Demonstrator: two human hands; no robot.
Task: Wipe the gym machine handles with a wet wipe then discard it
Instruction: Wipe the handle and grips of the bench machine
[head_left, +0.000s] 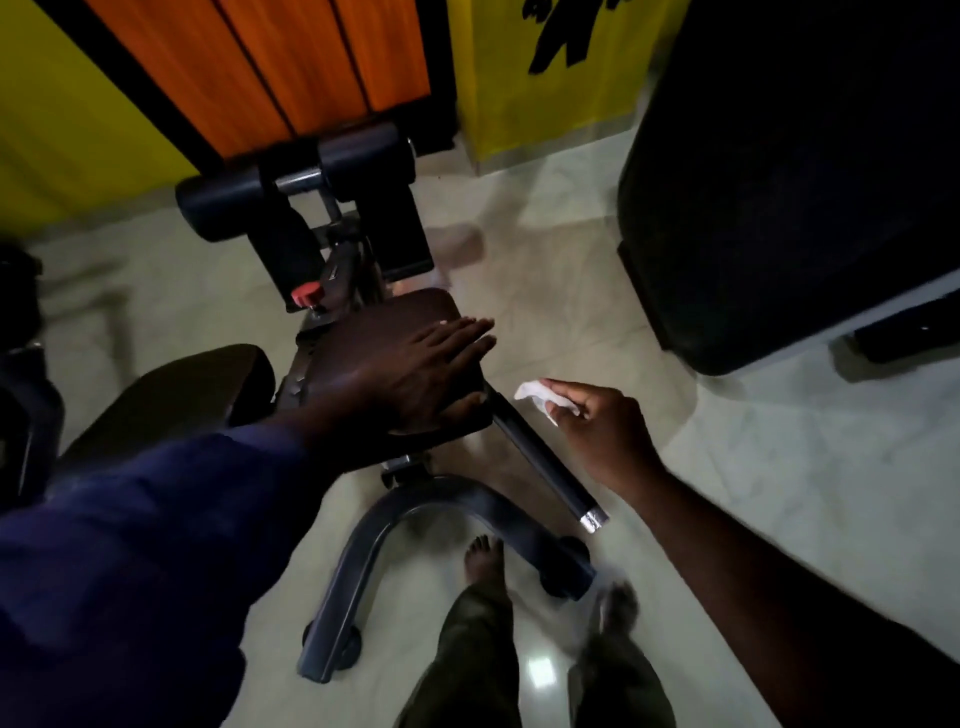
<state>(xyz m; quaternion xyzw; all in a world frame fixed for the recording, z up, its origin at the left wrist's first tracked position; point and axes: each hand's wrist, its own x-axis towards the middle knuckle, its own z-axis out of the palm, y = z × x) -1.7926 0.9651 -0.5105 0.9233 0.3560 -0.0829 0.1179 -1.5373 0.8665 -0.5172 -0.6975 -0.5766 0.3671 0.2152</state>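
Observation:
My left hand (431, 374) lies flat, fingers spread, on the dark brown seat pad (363, 338) of the gym machine. A black handle bar (545, 462) with a silver end cap sticks out from under the pad toward the lower right. My right hand (597, 426) hovers just to the right of that bar, apart from it, pinching a crumpled white wet wipe (540, 395) between thumb and fingers. Two black foam rollers (291, 182) sit at the far end of the machine.
A curved grey base leg (395, 535) rests on the pale tiled floor in front of my bare feet (483, 561). A big dark bulky object (789, 176) stands at the right. Orange and yellow wall panels (291, 62) are behind. Another dark pad (171, 389) is at left.

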